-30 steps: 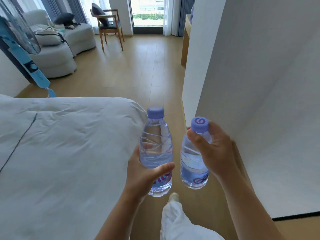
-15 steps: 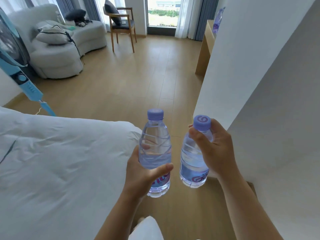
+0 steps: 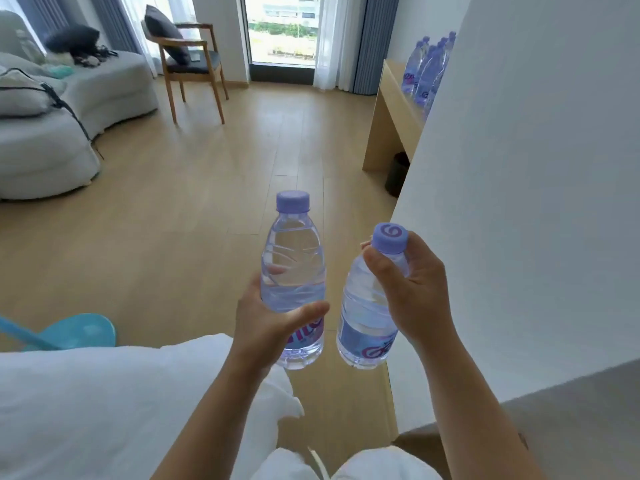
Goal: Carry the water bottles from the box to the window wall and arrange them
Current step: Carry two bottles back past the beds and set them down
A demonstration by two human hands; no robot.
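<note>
I carry two clear water bottles with purple caps. My left hand [image 3: 266, 323] grips the lower body of the left bottle [image 3: 294, 268], which stands upright. My right hand [image 3: 412, 289] grips the neck and shoulder of the right bottle [image 3: 363, 320], which tilts a little toward me. Several more bottles [image 3: 427, 69] stand in a row on the wooden desk [image 3: 391, 112] at the far right, partly hidden by the white wall corner. The window [image 3: 282, 27] is straight ahead at the end of the room.
The white wall [image 3: 519, 185] runs close along my right. A bed with white bedding [image 3: 104, 403] lies at the lower left. A wooden chair [image 3: 188, 64] and grey sofa [image 3: 69, 109] stand at the far left. A blue fan base [image 3: 83, 330] sits on the floor. A dark bin [image 3: 398, 173] stands under the desk.
I have walked forward past the bed toward the window. The desk with its row of bottles has come into view past the wall corner. Both hands still hold their bottles.
</note>
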